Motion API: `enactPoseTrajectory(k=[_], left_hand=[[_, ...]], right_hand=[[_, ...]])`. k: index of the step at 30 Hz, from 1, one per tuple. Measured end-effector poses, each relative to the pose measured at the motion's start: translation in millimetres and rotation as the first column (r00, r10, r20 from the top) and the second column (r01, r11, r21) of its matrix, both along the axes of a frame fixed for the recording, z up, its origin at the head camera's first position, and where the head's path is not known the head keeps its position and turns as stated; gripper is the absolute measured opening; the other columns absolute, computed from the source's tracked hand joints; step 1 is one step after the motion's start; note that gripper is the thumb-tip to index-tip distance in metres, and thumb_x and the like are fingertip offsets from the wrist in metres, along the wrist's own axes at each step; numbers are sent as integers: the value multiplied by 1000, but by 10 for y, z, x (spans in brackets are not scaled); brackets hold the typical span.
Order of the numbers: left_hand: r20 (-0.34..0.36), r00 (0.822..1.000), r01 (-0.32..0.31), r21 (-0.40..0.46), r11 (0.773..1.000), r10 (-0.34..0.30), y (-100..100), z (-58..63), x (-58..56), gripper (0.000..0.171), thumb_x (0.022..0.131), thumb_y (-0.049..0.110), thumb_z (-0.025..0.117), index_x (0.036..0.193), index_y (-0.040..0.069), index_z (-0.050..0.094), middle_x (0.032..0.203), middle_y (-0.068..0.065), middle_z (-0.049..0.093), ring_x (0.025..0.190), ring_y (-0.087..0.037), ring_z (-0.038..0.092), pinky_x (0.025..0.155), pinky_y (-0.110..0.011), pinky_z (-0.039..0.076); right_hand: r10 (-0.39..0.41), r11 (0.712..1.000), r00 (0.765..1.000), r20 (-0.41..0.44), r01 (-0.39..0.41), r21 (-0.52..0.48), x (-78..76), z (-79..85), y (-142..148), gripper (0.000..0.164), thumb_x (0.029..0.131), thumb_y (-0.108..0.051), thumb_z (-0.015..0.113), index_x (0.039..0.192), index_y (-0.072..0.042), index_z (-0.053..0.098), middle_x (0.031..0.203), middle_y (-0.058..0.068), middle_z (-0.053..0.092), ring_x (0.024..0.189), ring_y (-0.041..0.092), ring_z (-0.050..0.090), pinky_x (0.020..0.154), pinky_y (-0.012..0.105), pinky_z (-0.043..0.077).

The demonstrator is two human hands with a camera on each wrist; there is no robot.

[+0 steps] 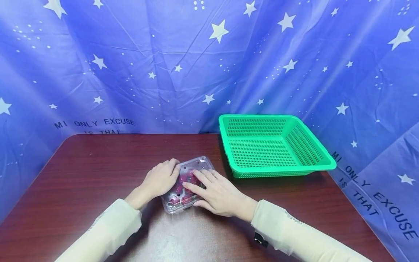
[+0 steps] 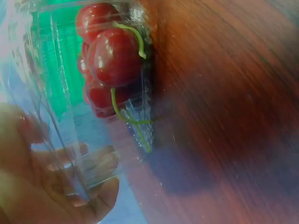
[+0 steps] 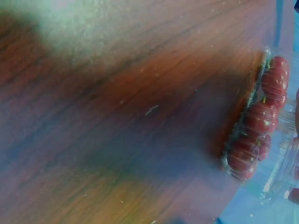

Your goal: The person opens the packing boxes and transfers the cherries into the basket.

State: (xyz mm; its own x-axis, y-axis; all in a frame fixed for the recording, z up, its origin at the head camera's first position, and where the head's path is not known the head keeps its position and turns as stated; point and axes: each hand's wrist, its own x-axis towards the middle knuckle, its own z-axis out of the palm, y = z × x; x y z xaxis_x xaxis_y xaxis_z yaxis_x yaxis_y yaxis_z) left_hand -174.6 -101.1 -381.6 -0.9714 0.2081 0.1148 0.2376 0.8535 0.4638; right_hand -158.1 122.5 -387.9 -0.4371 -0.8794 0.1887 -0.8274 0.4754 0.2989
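A clear plastic clamshell box (image 1: pixel 193 160) of red cherries (image 2: pixel 117 58) sits on the table, slightly turned, with its lid over the fruit. Green stems show through the wall in the left wrist view. Holding the box's left side is my left hand (image 1: pixel 161 178), its fingers bent about the edge; through the plastic the fingers (image 2: pixel 107 191) appear at one end. My right hand (image 1: pixel 219 193) lies across the lid from the right, fingers spread and fairly straight, thumb by the near edge. More cherries (image 3: pixel 261 119) line the box's side in the right wrist view.
A green slotted plastic basket (image 1: pixel 278 169) stands at the back right, just beyond the box. The dark wooden table (image 1: pixel 98 156) has a rounded back left corner. Behind and beside it hangs a blue curtain (image 1: pixel 183 83) printed with white stars.
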Motion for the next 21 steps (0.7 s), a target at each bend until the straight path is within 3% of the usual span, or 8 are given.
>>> enactPoseTrajectory(k=[7, 16, 21], left_hand=[[27, 1000, 10, -85, 996, -8, -23, 56, 65, 35, 98, 32, 43, 117, 5, 56, 100, -18, 69, 91, -39, 67, 72, -55, 53], [50, 999, 0, -149, 989, 8, -35, 81, 121, 41, 99, 35, 42, 125, 3, 49, 99, -21, 69, 85, -43, 68, 69, -56, 54], [67, 998, -5, -153, 988, 15, -27, 80, 140, 44, 99, 36, 41, 129, 5, 46, 104, -23, 70, 87, -44, 68, 70, -56, 54]], right_hand=[[-32, 999, 999, 13, 31, 25, -13, 54, 36, 58, 95, -55, 43, 148, -34, 35, 141, 14, 49, 130, 29, 42, 100, 46, 42], [-100, 993, 979, 180, 111, -47, -50, 131, 43, 69, 88, -63, 50, 143, -22, 43, 143, 12, 48, 131, 30, 41, 104, 47, 41], [-100, 989, 979, 180, 117, -88, -33, 129, 14, 77, 80, -69, 53, 140, -21, 47, 140, 12, 50, 127, 29, 44, 105, 48, 39]])
